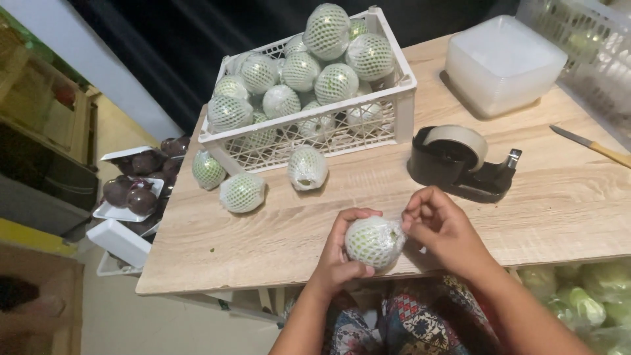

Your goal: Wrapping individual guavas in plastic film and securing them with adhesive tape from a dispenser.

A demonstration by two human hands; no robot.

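The left hand (338, 253) curls closed around a green fruit in white foam netting (373, 242), cupping it from below just above the near edge of the desk (263, 230). The right hand (439, 227), fingers bent, pinches the netting's open end, which points right; the fruit's long axis runs left-right.

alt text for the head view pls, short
Two hands hold a green fruit in white foam netting over a wooden table: left hand cupping it, right hand pinching its end. Behind: a white crate of netted fruit, a black tape dispenser, a knife.
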